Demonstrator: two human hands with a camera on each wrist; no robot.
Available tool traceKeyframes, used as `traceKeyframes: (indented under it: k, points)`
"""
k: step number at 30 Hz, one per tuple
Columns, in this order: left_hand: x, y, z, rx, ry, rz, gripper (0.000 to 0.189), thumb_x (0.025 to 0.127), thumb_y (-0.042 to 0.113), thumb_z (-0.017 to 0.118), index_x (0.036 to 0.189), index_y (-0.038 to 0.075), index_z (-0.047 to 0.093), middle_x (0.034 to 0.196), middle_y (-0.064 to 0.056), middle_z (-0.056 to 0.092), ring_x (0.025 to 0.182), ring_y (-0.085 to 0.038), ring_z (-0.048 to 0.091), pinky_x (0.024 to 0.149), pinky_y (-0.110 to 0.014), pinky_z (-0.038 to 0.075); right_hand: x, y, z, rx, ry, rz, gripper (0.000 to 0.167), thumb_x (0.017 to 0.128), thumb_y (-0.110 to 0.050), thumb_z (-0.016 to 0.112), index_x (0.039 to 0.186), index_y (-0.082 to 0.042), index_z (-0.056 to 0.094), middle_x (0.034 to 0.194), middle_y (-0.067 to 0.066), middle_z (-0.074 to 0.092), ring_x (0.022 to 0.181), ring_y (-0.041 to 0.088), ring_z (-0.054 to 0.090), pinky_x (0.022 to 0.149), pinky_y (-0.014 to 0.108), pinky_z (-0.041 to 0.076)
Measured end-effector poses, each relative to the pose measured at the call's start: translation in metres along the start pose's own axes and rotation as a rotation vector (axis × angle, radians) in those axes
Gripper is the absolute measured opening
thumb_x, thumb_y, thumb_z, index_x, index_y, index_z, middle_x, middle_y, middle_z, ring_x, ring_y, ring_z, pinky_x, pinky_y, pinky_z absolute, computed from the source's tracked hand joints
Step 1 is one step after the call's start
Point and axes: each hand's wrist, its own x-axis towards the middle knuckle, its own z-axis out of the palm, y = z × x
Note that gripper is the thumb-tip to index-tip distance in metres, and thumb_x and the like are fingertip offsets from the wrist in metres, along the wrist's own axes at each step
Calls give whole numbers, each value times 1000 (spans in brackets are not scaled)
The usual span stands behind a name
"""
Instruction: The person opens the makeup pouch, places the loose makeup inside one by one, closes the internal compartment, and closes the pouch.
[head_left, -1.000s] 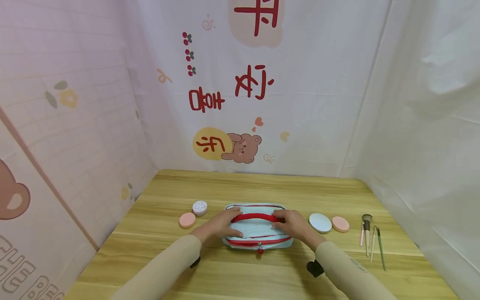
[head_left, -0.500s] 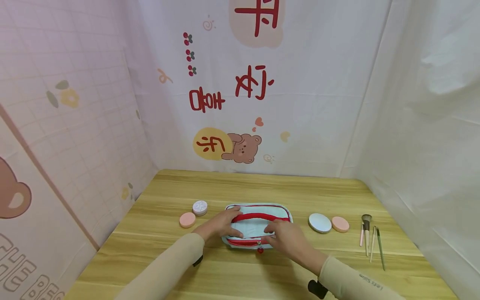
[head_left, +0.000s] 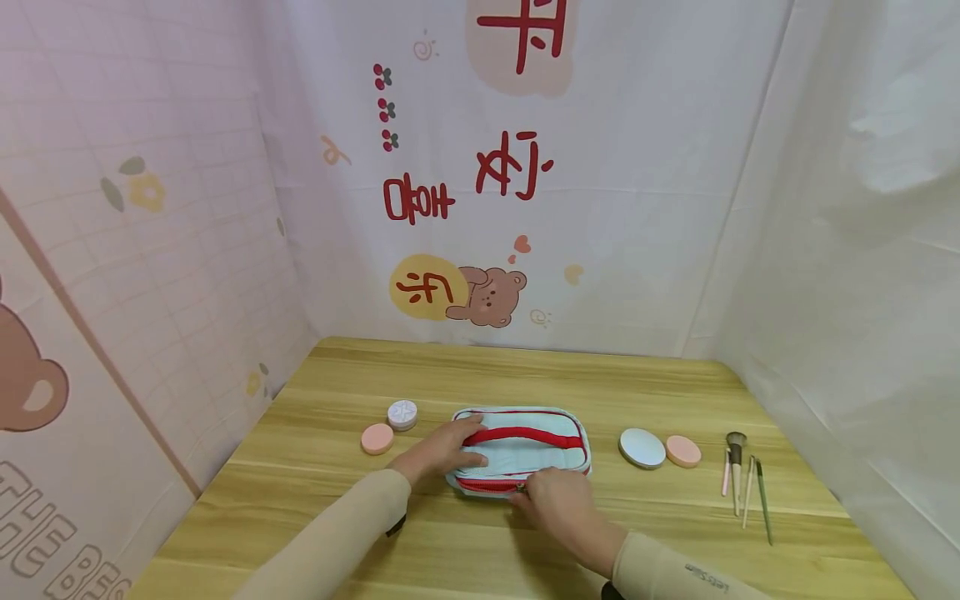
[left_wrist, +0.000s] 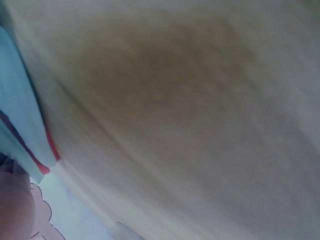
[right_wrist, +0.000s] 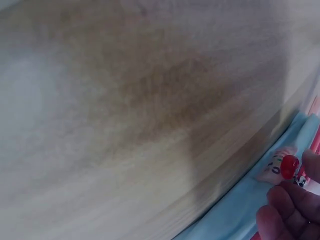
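A light blue cosmetic bag (head_left: pixel 510 454) with red piping lies in the middle of the table, its red carry handle (head_left: pixel 521 433) on top. My left hand (head_left: pixel 444 448) rests on the bag's left end, thumb and fingers spread over the top beside the handle. At the front seam runs a red zipper (head_left: pixel 483 485). My right hand (head_left: pixel 561 500) has its fingers curled at this seam and pinches the zipper pull (right_wrist: pixel 300 179), whose red bead (right_wrist: pixel 289 167) shows beside the fingertips in the right wrist view. The left wrist view catches only the bag's edge (left_wrist: pixel 22 95) and part of the hand.
Left of the bag are a pink round case (head_left: pixel 377 438) and a white patterned one (head_left: pixel 402 415). To its right lie a white round compact (head_left: pixel 642 448), another pink case (head_left: pixel 683 451) and several makeup brushes (head_left: pixel 736 467). Hanging cloth (head_left: pixel 637 208) encloses the table's back and sides.
My right hand has left the bag's right end, moved toward the front zipper and curled its fingers at the pull. The left hand stays on the bag's left end.
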Motion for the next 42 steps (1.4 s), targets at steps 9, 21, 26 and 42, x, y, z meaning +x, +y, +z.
traceKeyframes:
  k: [9,21,26,42]
  points:
    - [3,-6,0,17,42,99,42,99,17,62,135,-4,57,150,-20,44,138,-35,41,113,-49,32,2,0,3,-5,65,8,42,75,-28,79,52,-22,44,49,-7,46,46,15,52,39,34,36]
    - [5,-9,2,32,80,104,37,98,13,63,132,-3,61,147,-18,48,134,-34,46,110,-47,36,2,0,-1,23,33,53,35,75,-17,71,50,-19,47,50,-3,48,47,20,53,39,38,39]
    - [7,-9,3,66,74,81,40,96,17,67,130,-2,63,146,-16,49,135,-32,46,110,-46,36,1,3,0,49,22,48,36,76,-19,72,49,-21,48,50,-5,47,48,18,53,39,36,39]
    - [7,-7,2,159,22,76,51,95,28,69,135,-2,59,149,-14,48,138,-31,42,114,-46,31,2,5,-5,107,-12,49,37,81,-27,77,53,-24,54,54,-7,52,53,17,55,43,36,41]
